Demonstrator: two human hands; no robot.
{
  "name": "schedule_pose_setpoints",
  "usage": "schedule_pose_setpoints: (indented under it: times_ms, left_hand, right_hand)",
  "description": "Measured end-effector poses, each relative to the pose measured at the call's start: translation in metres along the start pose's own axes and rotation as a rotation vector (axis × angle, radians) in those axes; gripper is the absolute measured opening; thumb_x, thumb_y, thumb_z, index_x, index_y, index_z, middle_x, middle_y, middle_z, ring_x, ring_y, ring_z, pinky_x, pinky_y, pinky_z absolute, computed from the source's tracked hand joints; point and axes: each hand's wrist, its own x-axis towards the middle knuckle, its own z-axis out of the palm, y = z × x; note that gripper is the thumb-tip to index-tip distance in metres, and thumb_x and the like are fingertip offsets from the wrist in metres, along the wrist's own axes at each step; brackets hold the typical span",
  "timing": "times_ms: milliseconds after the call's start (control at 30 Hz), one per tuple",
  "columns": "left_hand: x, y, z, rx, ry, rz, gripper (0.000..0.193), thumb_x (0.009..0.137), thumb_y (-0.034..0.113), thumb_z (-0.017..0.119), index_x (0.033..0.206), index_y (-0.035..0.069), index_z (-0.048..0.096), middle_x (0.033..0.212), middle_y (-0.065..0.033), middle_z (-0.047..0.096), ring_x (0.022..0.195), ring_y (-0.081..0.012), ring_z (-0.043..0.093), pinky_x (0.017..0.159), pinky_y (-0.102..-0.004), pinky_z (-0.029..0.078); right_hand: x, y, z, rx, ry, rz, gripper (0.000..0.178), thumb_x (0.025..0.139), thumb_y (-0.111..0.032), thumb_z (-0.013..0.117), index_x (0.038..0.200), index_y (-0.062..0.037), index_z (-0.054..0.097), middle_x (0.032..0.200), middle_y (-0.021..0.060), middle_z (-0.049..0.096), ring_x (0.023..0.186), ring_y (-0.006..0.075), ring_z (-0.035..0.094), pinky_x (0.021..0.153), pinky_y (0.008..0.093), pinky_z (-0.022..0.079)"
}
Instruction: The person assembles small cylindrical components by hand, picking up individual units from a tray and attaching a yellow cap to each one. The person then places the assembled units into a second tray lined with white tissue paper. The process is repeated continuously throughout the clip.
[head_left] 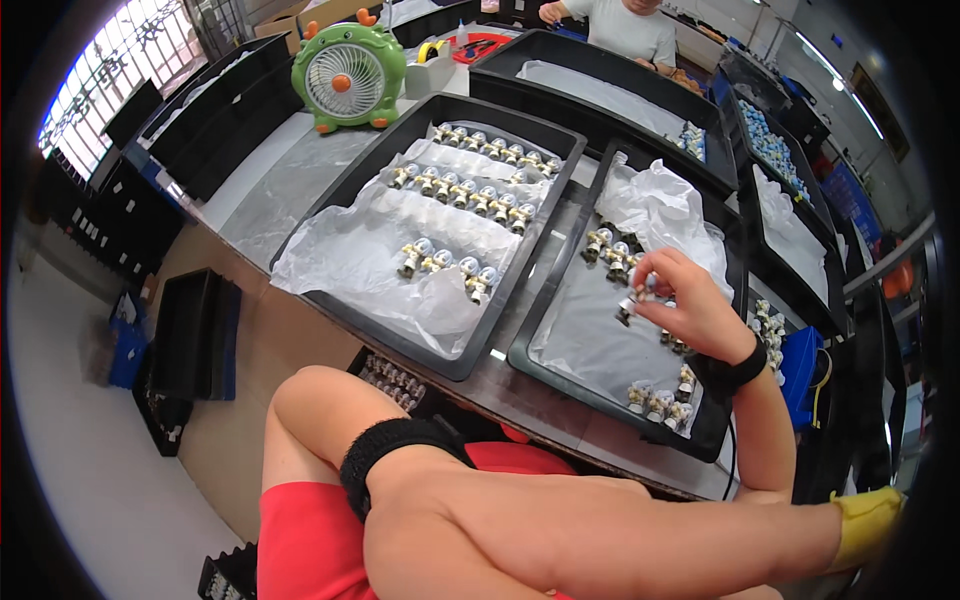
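My right hand [685, 295], with a black band on the wrist, pinches a small figurine [627, 308] between thumb and fingers, over the right black tray [545, 375]. The figurine has a pale body and a dark base; its upper part is covered by my fingers. Similar figurines [617, 262] stand in the tray beyond the hand, and more figurines [657, 405] are grouped at its near end. Grey-white paper [590, 330] lines this tray, crumpled at the far end. My left hand does not show.
Left of it, a second black tray [480, 335] holds rows of figurines [460, 190] on white sheets. A green fan [345, 80] stands behind. Long black bins [500, 62] line the back and right; a person [630, 30] works beyond. My bare legs [560, 525] cross the lower view.
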Motion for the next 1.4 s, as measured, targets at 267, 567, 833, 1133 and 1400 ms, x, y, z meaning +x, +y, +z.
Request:
schedule_pose_setpoints:
  times_ms: [267, 567, 833, 1133, 1400]
  left_hand:
    - [-0.002, 0.019, -0.029, 0.131, -0.211, -0.125, 0.037, 0.098, 0.019, 0.045, 0.125, -0.005, 0.042, 0.096, -0.0348, 0.061, 0.108, -0.0444, 0.054, 0.106, -0.054, 0.019]
    - [0.008, 0.067, -0.039, 0.106, -0.022, -0.209, 0.047, 0.1, 0.025, 0.042, 0.144, 0.009, 0.033, 0.097, -0.0281, 0.066, 0.113, -0.0403, 0.057, 0.114, -0.052, 0.011]
    - [0.033, 0.06, -0.063, 0.198, -0.212, -0.242, 0.043, 0.098, 0.02, 0.046, 0.141, 0.017, 0.039, 0.097, -0.0247, 0.068, 0.109, -0.0369, 0.06, 0.113, -0.0534, 0.012]
    - [0.012, 0.063, -0.058, 0.19, -0.156, -0.24, 0.042, 0.095, 0.016, 0.052, 0.137, 0.015, 0.044, 0.099, -0.023, 0.068, 0.109, -0.0358, 0.061, 0.113, -0.0539, 0.017]
    - [0.005, 0.069, -0.087, 0.077, -0.121, 0.153, 0.041, 0.092, 0.019, 0.053, 0.131, 0.006, 0.046, 0.099, -0.013, 0.063, 0.095, -0.0286, 0.056, 0.096, -0.0431, 0.031]
  right_hand:
    - [0.018, 0.02, 0.03, 0.239, 0.369, -0.104, 0.024, 0.075, -0.003, 0.07, 0.096, -0.0045, 0.058, 0.1, 0.007, 0.058, 0.084, 0.0178, 0.058, 0.075, 0.0295, 0.051]
    - [0.014, 0.049, 0.033, 0.264, 0.47, -0.126, 0.022, 0.076, -0.004, 0.068, 0.095, -0.0042, 0.057, 0.098, 0.0092, 0.057, 0.087, 0.0219, 0.06, 0.077, 0.0312, 0.05]
    - [0.013, 0.042, 0.034, 0.315, 0.476, -0.194, 0.022, 0.076, -0.004, 0.067, 0.095, -0.0043, 0.056, 0.1, 0.0101, 0.056, 0.088, 0.0232, 0.059, 0.077, 0.0317, 0.051]
    - [0.013, 0.043, 0.035, 0.324, 0.483, -0.19, 0.021, 0.076, -0.004, 0.067, 0.094, -0.0046, 0.056, 0.098, 0.0097, 0.058, 0.092, 0.0248, 0.058, 0.077, 0.0323, 0.05]
    - [0.016, 0.042, 0.034, 0.403, 0.548, -0.193, 0.022, 0.077, -0.003, 0.067, 0.096, -0.0044, 0.056, 0.104, 0.0099, 0.057, 0.09, 0.021, 0.06, 0.078, 0.0298, 0.051]
